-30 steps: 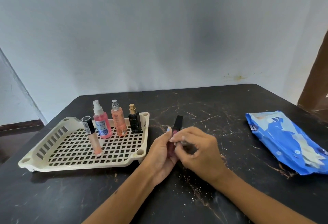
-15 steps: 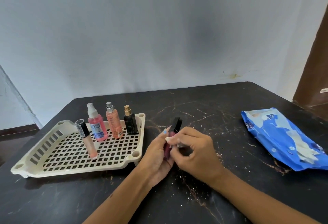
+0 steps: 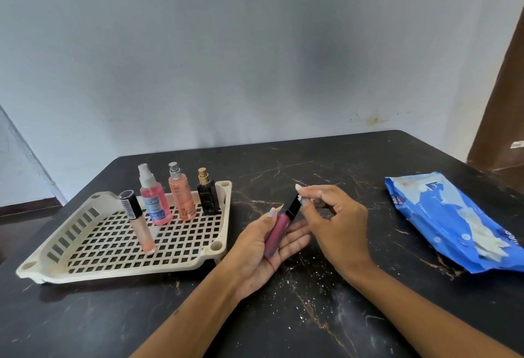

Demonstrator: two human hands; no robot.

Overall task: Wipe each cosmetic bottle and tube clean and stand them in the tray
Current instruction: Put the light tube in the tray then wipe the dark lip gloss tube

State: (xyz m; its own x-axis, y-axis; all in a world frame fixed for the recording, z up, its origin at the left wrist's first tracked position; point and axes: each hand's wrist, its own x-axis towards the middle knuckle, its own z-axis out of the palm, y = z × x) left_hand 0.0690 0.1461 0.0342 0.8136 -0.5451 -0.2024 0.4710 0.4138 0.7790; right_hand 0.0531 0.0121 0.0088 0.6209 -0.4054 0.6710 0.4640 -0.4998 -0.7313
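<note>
We see a slim lip gloss tube, dark pink with a black cap, lying slantwise across the left hand, cap pointing far and right. The left hand's fingers are nearly straight under it, thumb resting along its left side. The right hand pinches a small scrap of white wipe between thumb and fingertips, touching the cap's far end.

We judge the tube light, rigid and smooth (likely slippery while damp), so it is best held around the pink barrel, not the cap, which might loosen.

To the left on the black table sits a cream slotted tray. Along its far edge stand a pink spray bottle, an orange spray bottle and a small black bottle; nearer, a pale gloss tube stands upright. These narrow things could topple if brushed. A blue wipes pack lies well apart, on the right.
</note>
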